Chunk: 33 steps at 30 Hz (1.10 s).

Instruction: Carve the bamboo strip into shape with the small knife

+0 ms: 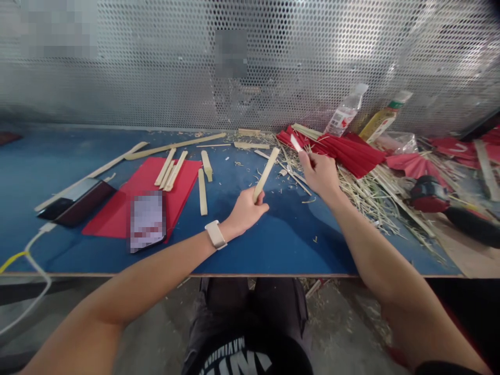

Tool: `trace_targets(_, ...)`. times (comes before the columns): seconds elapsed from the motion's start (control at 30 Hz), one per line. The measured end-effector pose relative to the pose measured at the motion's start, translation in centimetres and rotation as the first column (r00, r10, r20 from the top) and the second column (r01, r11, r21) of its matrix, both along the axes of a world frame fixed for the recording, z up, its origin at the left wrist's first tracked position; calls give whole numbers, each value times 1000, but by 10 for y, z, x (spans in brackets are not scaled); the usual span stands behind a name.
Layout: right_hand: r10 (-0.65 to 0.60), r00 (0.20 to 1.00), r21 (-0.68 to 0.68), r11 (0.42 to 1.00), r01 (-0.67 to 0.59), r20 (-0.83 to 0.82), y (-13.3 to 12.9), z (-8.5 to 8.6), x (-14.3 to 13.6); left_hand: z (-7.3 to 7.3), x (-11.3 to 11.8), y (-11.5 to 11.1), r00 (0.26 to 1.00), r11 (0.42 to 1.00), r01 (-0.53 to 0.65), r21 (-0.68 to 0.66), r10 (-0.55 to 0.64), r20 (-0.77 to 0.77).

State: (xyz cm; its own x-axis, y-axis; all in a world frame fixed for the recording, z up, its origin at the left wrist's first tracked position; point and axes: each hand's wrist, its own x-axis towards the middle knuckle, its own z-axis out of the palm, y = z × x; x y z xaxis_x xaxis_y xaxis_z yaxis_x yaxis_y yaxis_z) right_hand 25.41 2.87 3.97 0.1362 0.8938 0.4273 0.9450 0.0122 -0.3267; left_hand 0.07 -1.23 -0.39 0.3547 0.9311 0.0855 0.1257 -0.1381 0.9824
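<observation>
My left hand [246, 211] is closed around the lower end of a pale bamboo strip [267, 173], which tilts up and to the right above the blue tabletop. To the right, my right hand [321, 174] grips a small knife; its bright blade [296, 142] points up and left, and the handle is hidden in my fingers. The blade is apart from the strip. Behind my right hand lies folded red paper [353, 152]. Short bamboo pieces [202, 191] rest left of my left hand, and several more lie on a red sheet [117, 208].
A phone [147, 221] lies on the red sheet's front corner, near a dark device [76, 200] with a white cable. Two bottles [347, 110] lean at the back right. Bamboo shavings [365, 203] and a red-and-black tool [429, 194] cover the right side. A perforated metal panel [164, 67] stands behind.
</observation>
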Motion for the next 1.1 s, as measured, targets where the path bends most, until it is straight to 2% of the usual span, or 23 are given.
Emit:
trace_targets(0.1, 151, 989, -57, 987, -150, 5, -8, -4, -15, 1, -1, 0, 1000, 1000, 12, 18, -11, -11)
trace_targets(0.2, 204, 978, -75, 977, -201, 46, -16, -4, -30, 1, -1, 0, 1000, 999, 4, 32, -4, -16)
trace_targets(0.37, 163, 978, -136, 980, -145, 130, -24, 0, -41, 1, 0, 0, 998, 998, -15, 58, 19, -59)
trace_targets(0.6, 73, 988, -159, 986, -50, 139, -30, 5, -47, 2, 1, -1, 981, 980, -53, 190, 87, -176)
trace_targets(0.87, 13, 992, -165, 986, 7, 124, -23, 4, -46, 2, 1, 2, 968, 979, -47, 201, 94, -231)
trace_targets(1.1, 11, 997, -116, 993, -2, 81, -17, -2, -46, 4, 3, 1, 963, 981, -52, 189, 100, -252)
